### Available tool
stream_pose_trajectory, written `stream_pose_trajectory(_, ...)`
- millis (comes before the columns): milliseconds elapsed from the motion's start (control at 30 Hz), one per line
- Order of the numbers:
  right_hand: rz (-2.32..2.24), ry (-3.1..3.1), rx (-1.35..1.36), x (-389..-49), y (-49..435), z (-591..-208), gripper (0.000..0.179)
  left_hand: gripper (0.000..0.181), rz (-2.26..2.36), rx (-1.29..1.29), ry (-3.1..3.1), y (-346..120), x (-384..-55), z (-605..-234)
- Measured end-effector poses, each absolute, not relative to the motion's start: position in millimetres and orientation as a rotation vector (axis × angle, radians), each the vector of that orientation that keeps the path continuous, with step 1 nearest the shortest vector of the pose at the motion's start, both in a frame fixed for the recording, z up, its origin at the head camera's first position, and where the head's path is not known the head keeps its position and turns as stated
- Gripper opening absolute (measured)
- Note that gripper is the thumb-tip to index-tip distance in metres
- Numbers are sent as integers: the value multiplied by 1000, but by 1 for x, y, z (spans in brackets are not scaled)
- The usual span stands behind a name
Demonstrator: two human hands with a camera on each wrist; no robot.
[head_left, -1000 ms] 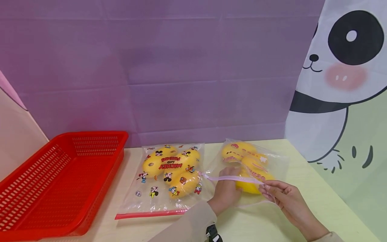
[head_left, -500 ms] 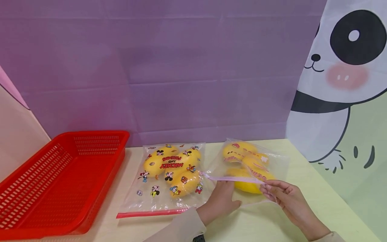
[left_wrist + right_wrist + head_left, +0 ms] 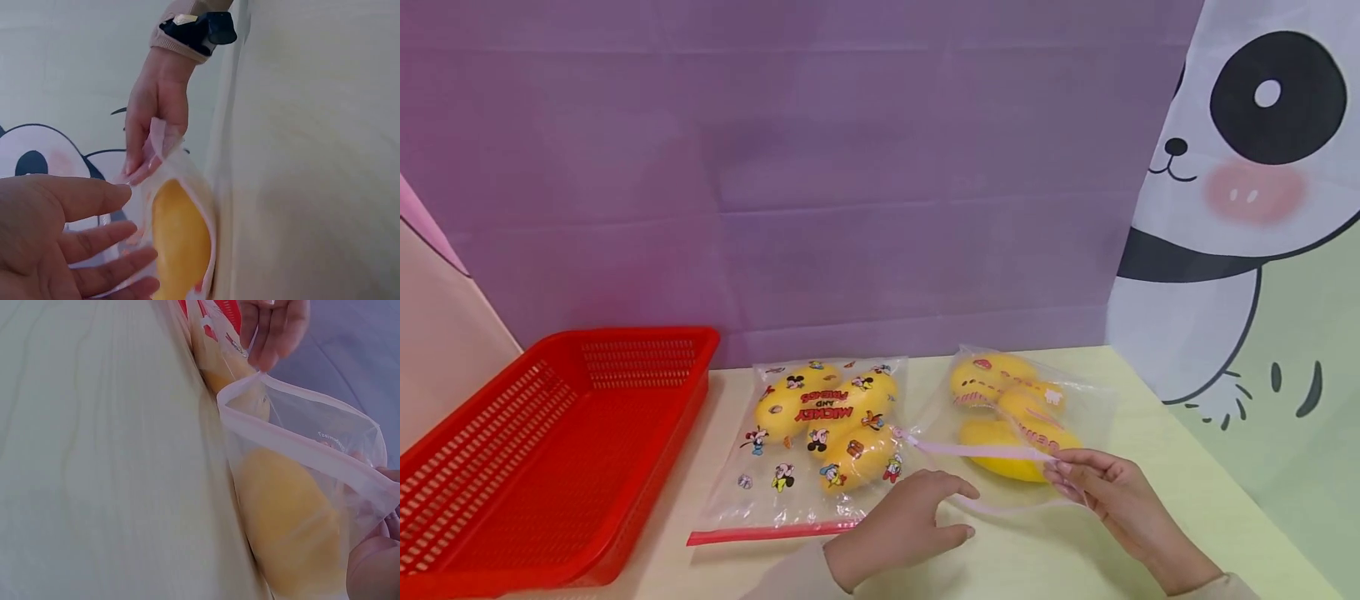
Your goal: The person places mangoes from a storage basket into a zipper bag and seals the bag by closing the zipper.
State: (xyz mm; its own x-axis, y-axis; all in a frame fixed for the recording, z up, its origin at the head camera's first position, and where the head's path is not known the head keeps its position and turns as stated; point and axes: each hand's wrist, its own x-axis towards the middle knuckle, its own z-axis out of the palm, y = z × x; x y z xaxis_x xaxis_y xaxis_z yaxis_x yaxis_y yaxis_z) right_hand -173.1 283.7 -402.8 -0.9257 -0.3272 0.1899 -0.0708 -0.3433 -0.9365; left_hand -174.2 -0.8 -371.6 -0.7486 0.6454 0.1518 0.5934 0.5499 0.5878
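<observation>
My right hand (image 3: 1108, 496) pinches the right end of the opening of a clear zip bag (image 3: 992, 452) with a lilac-pink edge. Several yellow, mango-like fruits (image 3: 1011, 467) lie inside, and the mouth gapes in the right wrist view. My left hand (image 3: 906, 521) hovers just left of that mouth, fingers apart and slightly bent, with nothing in it. In the left wrist view its spread fingers (image 3: 106, 240) face the bag. A second clear bag (image 3: 730, 504), printed with cartoon figures and edged in red, lies to the left, also with several yellow fruits.
A red plastic basket (image 3: 625, 492) with slotted walls stands at the left of the pale wooden table (image 3: 1157, 408). A purple cloth backdrop (image 3: 835, 275) rises behind the bags. On the right is a panda-printed wall sheet (image 3: 1195, 333).
My left hand has come out of the lilac-edged bag and moved left and nearer to me. The right hand keeps its pinch on the bag's edge, in nearly the same place.
</observation>
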Motion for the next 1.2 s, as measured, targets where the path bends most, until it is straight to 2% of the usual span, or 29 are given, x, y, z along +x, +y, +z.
stream_pose_trajectory(167,-2364,1694,-520,-175,285,-404,32,22,1063,1099,2771,-18,-183,-367)
stream_pose_trajectory(400,-2276,1761,-505,-178,290,-404,33,24,1055,1021,2975,-34,-201,-366)
stream_pose_trajectory(733,-2246,1667,-629,-179,300,-408,36,28,812,957,3044,-43,-215,-368)
stream_pose_trajectory(1200,-2228,1691,-575,-180,300,-407,34,10,732,1045,3211,-35,-225,-383)
